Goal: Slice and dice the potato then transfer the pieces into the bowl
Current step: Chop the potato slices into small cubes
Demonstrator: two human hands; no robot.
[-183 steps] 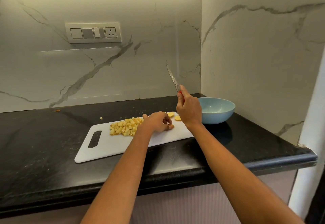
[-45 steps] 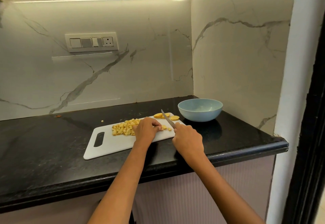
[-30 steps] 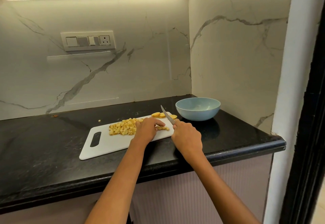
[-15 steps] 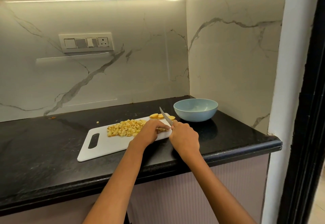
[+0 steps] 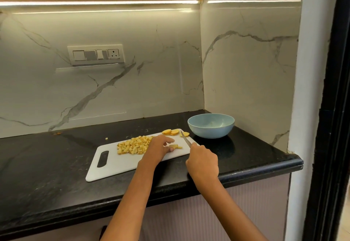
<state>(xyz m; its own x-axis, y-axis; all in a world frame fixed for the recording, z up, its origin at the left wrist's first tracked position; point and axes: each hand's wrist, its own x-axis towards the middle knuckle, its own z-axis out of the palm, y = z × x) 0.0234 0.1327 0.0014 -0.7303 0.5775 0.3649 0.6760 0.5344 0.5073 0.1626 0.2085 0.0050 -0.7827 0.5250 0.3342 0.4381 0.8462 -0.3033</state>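
Note:
A white cutting board [image 5: 113,165] lies on the black counter. A pile of diced potato [image 5: 133,145] covers its middle. Three potato slices [image 5: 173,132] lie at its far right corner. My left hand [image 5: 160,147] rests on the board and pinches a small cut potato strip [image 5: 175,146] with curled fingers. My right hand [image 5: 202,162] grips the knife [image 5: 185,139], whose blade points away over the board, just right of the strip. The light blue bowl [image 5: 211,125] stands to the right of the board, and its inside looks empty.
Marble walls close off the back and the right side of the counter [image 5: 37,165]. A switch panel [image 5: 95,54] is on the back wall. One potato crumb [image 5: 106,138] lies on the counter behind the board. A white pillar and black frame stand at far right.
My right hand has drawn back toward the counter's front edge with the knife. My left hand stays on the potato strip. The camera has tilted up, so everything sits lower in view.

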